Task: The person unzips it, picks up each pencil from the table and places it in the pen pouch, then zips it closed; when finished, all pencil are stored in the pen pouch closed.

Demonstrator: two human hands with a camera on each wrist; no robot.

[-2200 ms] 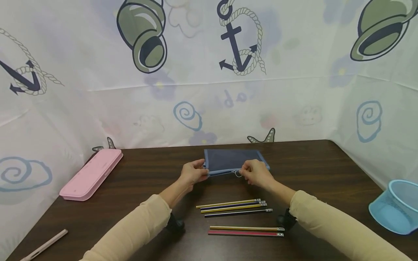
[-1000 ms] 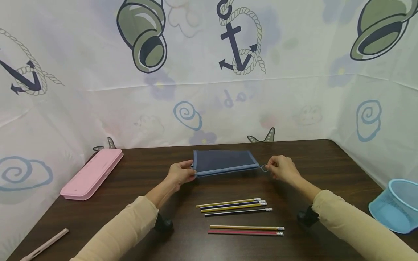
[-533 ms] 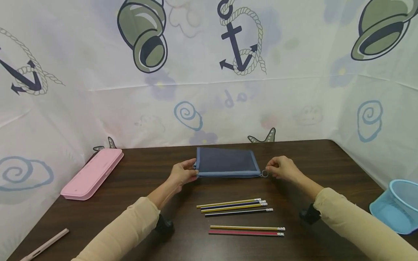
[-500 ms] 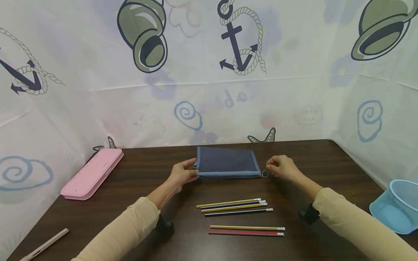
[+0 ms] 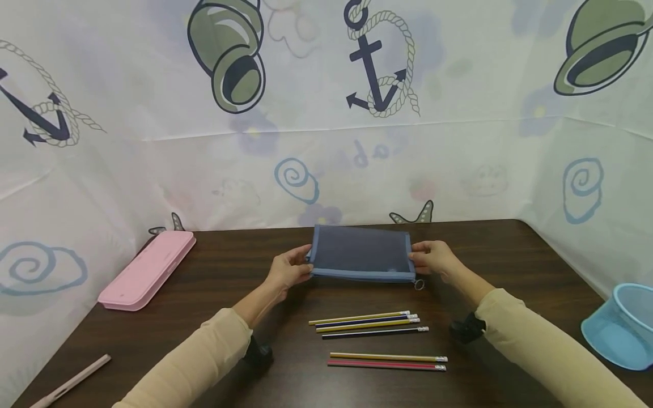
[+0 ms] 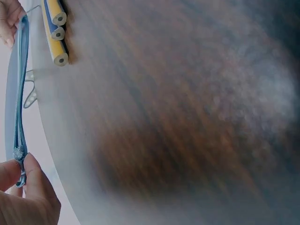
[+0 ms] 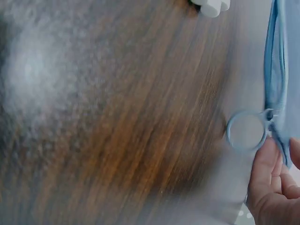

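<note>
A blue zipper pouch (image 5: 361,250) with a dark mesh face is held between both hands near the back of the table. My left hand (image 5: 287,271) pinches its left end; in the left wrist view, thumb and fingers close on the corner by the zipper's end. On the other side my right hand (image 5: 436,260) grips the right edge between thumb and fingers. The zipper's pull ring (image 7: 245,131) hangs free at the right corner, beside the right fingertips. Several pencils lie in front of the pouch, including a black pencil (image 5: 374,333) and a red pencil (image 5: 386,365).
A pink pencil case (image 5: 148,271) lies at the table's left. Nearer on that side is a pale pink pen-like stick (image 5: 71,381). A light blue mesh basket (image 5: 619,326) stands at the right edge. Printed cloth (image 5: 326,170) hangs behind the brown table (image 5: 245,362).
The right hand drew the pull ring rightward along the zipper, let it go and took the pouch's right edge. The pouch has risen slightly and tilted its face toward me.
</note>
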